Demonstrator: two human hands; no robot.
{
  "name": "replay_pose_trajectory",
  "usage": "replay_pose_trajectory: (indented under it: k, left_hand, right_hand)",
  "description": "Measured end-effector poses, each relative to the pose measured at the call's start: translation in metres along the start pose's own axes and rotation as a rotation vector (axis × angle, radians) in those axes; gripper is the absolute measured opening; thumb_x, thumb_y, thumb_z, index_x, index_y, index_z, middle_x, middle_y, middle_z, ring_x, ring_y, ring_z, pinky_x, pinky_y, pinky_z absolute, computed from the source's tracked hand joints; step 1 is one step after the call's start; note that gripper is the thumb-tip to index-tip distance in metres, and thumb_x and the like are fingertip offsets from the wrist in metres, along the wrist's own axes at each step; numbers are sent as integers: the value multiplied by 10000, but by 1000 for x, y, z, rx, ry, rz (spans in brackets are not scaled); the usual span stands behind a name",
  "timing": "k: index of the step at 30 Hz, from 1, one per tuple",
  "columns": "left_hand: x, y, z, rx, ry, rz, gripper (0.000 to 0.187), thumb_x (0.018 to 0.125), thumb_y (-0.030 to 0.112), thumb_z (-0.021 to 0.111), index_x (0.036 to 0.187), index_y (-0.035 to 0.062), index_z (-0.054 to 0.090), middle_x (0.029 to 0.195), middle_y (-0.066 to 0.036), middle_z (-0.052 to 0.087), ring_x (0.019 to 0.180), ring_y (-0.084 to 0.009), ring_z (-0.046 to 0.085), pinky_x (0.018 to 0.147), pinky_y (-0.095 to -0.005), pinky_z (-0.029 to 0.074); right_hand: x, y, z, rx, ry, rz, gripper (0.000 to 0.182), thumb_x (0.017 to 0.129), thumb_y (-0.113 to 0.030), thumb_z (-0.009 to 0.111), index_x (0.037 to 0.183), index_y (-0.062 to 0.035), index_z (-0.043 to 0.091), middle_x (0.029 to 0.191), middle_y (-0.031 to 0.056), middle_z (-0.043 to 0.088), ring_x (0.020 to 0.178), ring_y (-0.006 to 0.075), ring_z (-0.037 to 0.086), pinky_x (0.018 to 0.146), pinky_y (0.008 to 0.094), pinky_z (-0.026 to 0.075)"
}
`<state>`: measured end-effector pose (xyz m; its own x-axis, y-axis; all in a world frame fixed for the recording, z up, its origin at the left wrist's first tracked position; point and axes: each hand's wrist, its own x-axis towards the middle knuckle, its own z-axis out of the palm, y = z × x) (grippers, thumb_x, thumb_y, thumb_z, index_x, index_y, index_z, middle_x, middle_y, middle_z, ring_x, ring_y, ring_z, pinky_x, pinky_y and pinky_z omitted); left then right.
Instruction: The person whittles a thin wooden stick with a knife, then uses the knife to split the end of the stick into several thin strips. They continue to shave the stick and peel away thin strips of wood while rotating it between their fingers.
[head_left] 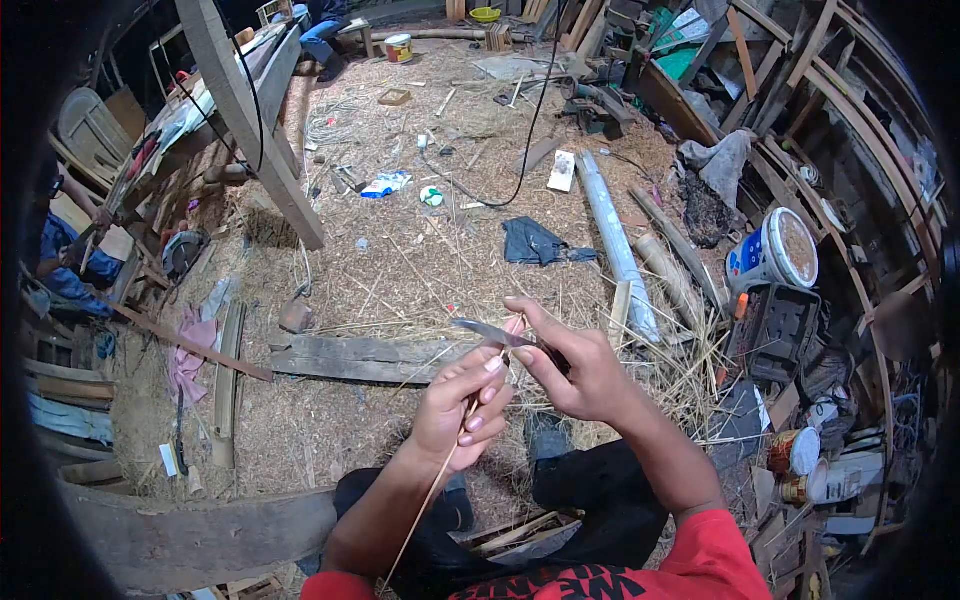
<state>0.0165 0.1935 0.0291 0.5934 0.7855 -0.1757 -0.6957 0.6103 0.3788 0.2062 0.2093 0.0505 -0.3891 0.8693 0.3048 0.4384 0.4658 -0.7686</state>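
In the middle of the head view, my left hand (460, 408) is closed around a thin strip (432, 492), which runs down past my left forearm. My right hand (570, 362) grips a knife by its dark handle. The knife's curved blade (490, 332) points left, just above the fingers of my left hand. Blade and strip meet or nearly meet between the two hands; the exact contact is hidden by the fingers.
A grey plank (370, 358) lies beyond my hands. Loose straw strips (690, 385) are heaped at the right, near a white bucket (790, 248) and a black case (778, 325). A wooden post (245, 115) slants at the upper left. People are partly visible at the left and top.
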Motion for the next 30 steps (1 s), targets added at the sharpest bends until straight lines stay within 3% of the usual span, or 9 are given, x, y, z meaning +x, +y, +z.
replay_pose_trajectory:
  k: [1,4,7,10,13,16,23,26,30]
  left_hand:
    - [0,1,1,3,-5,-1,401,992,97,438,1383,14,406,724,-10,432,471,-55,374,317,-170,270]
    - [-1,-1,4,74,21,7,467,990,106,464,1442,42,372,723,9,426,478,-37,365,340,-160,271]
    - [-2,-1,5,107,-9,13,507,986,101,479,1475,61,347,722,19,421,486,-27,360,357,-156,277]
    - [-1,2,4,114,-20,26,504,983,89,471,1468,47,342,737,3,424,482,-41,360,346,-162,280]
    - [0,2,2,120,12,34,481,981,90,480,1447,42,372,725,-1,436,472,-46,367,341,-166,276]
    - [0,2,1,173,31,46,450,980,97,495,1420,45,419,698,5,447,459,-42,374,342,-168,272]
    - [-3,-2,-1,163,68,34,432,979,92,499,1407,56,449,689,9,451,450,-55,375,348,-179,279]
    - [-2,-4,3,163,79,31,514,981,114,505,1461,13,350,681,29,460,435,-34,367,376,-170,294]
    - [0,-2,-1,89,46,32,397,988,90,478,1384,53,469,690,-4,459,457,-60,383,347,-186,288]
  right_hand:
    - [-1,-4,-1,12,-10,66,460,926,-133,588,1356,-2,491,1054,237,674,852,363,701,724,380,558]
    - [0,18,10,-62,189,-159,349,929,-124,592,1253,6,589,970,213,698,768,330,712,676,368,553]
    - [0,23,2,0,212,-40,275,934,-125,593,1163,15,651,874,191,709,673,278,703,624,335,529]
    - [-1,23,-4,216,23,247,377,938,-142,589,1283,10,574,821,186,703,627,247,680,603,304,504]
    - [0,9,-4,216,5,210,496,942,-154,579,1399,-4,457,835,189,701,618,233,670,600,301,493]
    - [0,3,0,32,-1,33,576,945,-166,569,1458,-9,361,868,198,702,626,237,674,609,311,504]
    - [0,5,3,0,53,-42,361,921,-79,583,1258,49,567,1015,235,677,722,293,709,660,334,538]
    - [2,9,2,-21,123,-122,326,928,-78,574,1226,52,593,1016,237,676,737,300,710,669,333,540]
    - [1,4,-1,35,61,-42,378,930,-88,577,1284,42,552,1020,238,674,769,318,710,686,342,545]
